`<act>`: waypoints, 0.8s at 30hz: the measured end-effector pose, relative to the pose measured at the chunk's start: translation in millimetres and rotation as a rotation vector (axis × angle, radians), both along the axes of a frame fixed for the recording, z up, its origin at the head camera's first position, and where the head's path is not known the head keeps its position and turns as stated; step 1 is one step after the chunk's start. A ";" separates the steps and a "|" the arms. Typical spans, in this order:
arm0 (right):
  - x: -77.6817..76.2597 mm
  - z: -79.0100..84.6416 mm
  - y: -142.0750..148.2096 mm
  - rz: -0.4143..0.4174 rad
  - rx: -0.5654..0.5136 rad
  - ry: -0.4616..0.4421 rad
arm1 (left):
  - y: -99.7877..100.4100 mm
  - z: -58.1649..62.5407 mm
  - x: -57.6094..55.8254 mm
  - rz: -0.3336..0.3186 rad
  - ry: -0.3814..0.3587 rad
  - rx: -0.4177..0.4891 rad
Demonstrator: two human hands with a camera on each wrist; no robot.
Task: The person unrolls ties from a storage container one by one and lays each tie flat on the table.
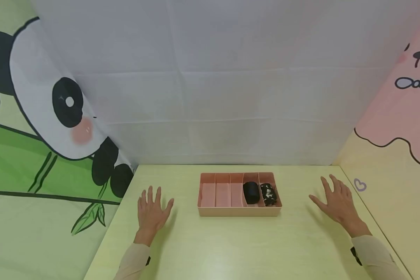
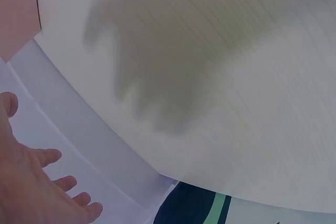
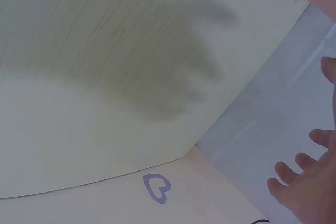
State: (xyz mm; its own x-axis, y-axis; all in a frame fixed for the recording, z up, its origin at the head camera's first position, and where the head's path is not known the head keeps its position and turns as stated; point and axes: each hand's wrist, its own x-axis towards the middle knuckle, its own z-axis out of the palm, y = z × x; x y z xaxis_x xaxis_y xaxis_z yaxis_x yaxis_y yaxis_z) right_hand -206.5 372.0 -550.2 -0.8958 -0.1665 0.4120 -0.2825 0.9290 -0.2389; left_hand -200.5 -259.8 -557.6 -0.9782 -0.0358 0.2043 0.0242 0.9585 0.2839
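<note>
A pink divided box (image 1: 238, 212) stands on the table between the two hands. In its right part, a plain black roll (image 1: 251, 193) and a black roll with a white print (image 1: 268, 194) lie in neighbouring compartments; both look like rolled cloth. My left hand (image 1: 152, 214) hovers left of the box, fingers spread and holding nothing. On the other side, my right hand (image 1: 340, 203) hovers with its fingers apart, also holding nothing. Each wrist view shows the hand's shadow on the table, and a corner of the pink box (image 2: 18, 14) comes into the left wrist view.
The pale yellow table (image 1: 217, 245) ends at a white cloth backdrop (image 1: 231, 97). A panda print (image 1: 45, 97) covers the left side. Along the right runs a yellow and pink printed panel (image 1: 388, 175), close to my right hand.
</note>
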 end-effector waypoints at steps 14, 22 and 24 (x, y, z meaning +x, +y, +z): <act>-4.0 -0.1 -8.6 0.072 -0.056 0.172 | 6.3 -3.5 -2.9 0.036 0.045 0.099; -7.2 -1.5 -14.5 0.132 -0.097 0.272 | 14.0 -6.3 -6.0 0.059 0.059 0.164; -7.9 -1.8 -16.1 0.140 -0.106 0.284 | 16.1 -7.0 -6.4 0.065 0.059 0.172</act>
State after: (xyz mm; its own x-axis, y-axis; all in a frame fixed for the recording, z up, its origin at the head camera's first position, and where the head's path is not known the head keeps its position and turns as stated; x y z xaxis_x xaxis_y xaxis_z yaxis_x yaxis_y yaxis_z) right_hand -214.4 355.9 -552.0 -0.7139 -0.2225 0.6640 -0.4750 0.8506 -0.2256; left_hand -206.9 -243.7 -564.6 -0.9592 -0.1380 0.2470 -0.0148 0.8962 0.4433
